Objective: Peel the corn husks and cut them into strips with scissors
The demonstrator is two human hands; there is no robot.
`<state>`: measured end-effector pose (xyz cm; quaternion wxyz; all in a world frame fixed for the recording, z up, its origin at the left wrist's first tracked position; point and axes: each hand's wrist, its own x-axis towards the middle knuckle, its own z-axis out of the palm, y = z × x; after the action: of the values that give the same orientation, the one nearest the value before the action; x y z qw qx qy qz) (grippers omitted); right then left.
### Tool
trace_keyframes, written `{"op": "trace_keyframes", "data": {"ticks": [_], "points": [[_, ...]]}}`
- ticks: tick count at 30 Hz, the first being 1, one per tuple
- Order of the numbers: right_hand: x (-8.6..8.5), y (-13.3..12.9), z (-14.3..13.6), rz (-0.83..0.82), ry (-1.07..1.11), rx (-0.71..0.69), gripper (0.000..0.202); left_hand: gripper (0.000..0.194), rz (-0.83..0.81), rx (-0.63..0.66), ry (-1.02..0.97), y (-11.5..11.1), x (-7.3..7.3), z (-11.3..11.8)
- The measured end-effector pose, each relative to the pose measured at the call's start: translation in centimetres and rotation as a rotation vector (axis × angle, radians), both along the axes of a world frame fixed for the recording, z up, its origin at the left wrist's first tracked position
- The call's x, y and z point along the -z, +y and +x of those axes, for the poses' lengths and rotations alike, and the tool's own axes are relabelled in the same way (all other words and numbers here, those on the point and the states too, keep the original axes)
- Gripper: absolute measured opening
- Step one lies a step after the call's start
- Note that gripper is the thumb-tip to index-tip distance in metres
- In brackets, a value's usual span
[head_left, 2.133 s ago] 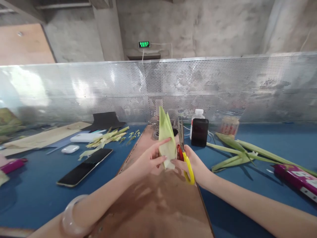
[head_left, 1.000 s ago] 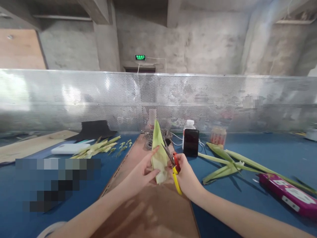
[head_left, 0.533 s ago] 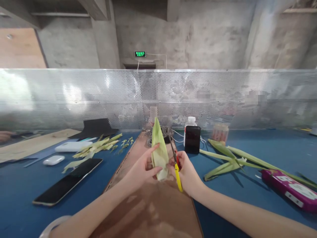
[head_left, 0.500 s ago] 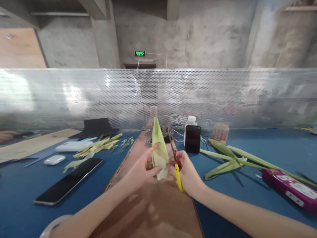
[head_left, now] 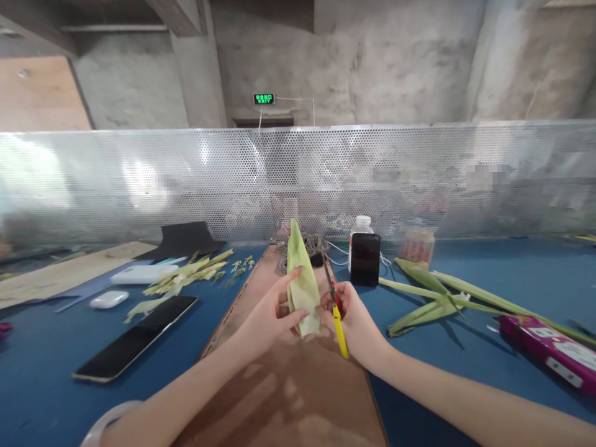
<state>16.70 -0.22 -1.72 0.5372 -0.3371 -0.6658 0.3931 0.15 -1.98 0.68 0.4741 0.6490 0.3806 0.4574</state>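
Note:
A pale green corn husk [head_left: 305, 285] stands upright before me, its pointed tip up and its wide end down. My left hand [head_left: 274, 307] grips it from the left, with the thumb across its front near the lower end. My right hand [head_left: 354, 323] holds scissors [head_left: 339, 326] with yellow and red handles, their dark blades pointing up beside the husk. The right fingertips are close to the husk's lower right edge; whether they touch it I cannot tell. Both hands are above a brown board [head_left: 298, 397].
Left on the blue table [head_left: 41, 397] lie a phone [head_left: 137, 338], a white earbud case [head_left: 109, 300] and husk strips [head_left: 190, 273]. A propped phone [head_left: 365, 259], white bottle [head_left: 362, 223], more husks [head_left: 423, 313] and a purple package [head_left: 549, 351] are at right. A perforated metal screen [head_left: 298, 167] stands behind.
The view has shifted slightly, so the table items sit a little further right. Both hands keep their hold on the husk and scissors, with hardly any movement.

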Motion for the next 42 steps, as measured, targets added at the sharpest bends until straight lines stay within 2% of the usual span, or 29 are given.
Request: {"op": "trace_keyframes", "data": {"ticks": [3,6,9,15,21,26,30,36,42], "points": [[0.0,-0.21,0.05,-0.005,0.002,-0.051,0.026,0.06,-0.001,-0.026,0.079,-0.08,-0.07,0.0],[0.24,-0.13,-0.07,-0.014,0.01,-0.023,0.029,0.039,0.018,-0.047,0.185,0.06,0.05,-0.1],[0.37,-0.03,-0.16,-0.021,0.019,0.001,0.031,0.031,0.058,-0.069,0.254,0.21,0.18,-0.25],[0.26,0.0,0.28,0.016,-0.026,-0.025,0.026,0.036,0.039,-0.018,0.327,0.35,0.32,-0.54],[0.62,0.43,0.61,0.037,-0.061,0.052,0.025,0.042,0.019,0.012,0.362,0.33,0.45,-0.63],[0.51,0.36,0.51,0.051,-0.07,0.041,0.025,0.043,0.042,-0.008,0.439,0.38,0.65,-0.77],[0.29,0.18,0.44,0.037,-0.094,0.05,0.022,0.044,0.031,0.021,0.423,0.41,0.64,-0.76],[0.84,0.56,0.34,0.037,-0.067,0.051,0.025,0.042,0.019,0.047,0.397,0.48,0.6,-0.62],[0.37,-0.01,0.23,0.089,-0.125,0.111,0.029,0.039,0.037,0.003,0.409,0.31,0.53,-0.59]]}}
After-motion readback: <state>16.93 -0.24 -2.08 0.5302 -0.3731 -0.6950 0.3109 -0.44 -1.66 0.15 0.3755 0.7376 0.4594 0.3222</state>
